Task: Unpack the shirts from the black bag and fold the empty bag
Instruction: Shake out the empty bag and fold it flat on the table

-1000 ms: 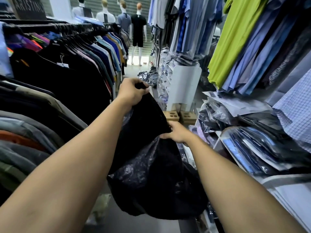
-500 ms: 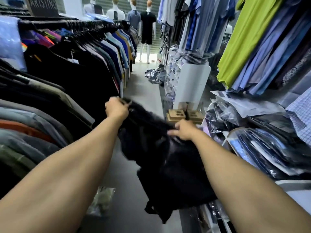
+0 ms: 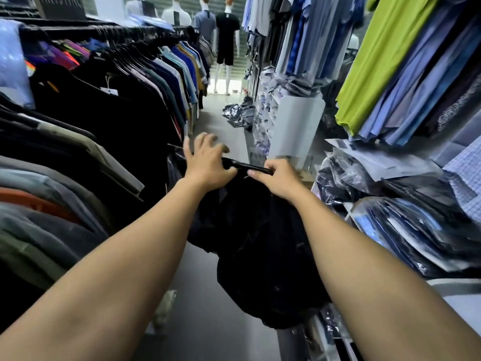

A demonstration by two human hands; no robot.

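The right hand pinches the top edge of the black bag between thumb and fingers, knuckles toward the camera. The left hand lies just beside it on the same edge, its palm pressing the plastic and its fingers spread and lifted; whether its thumb grips the bag cannot be told. The bag hangs crumpled below both hands, between the 2 forearms, above the grey aisle floor. To the left runs a rack of hanging shirts; to the right, a shelf carries packaged shirts beneath hanging blue and green garments. Mannequins stand at the aisle's far end.
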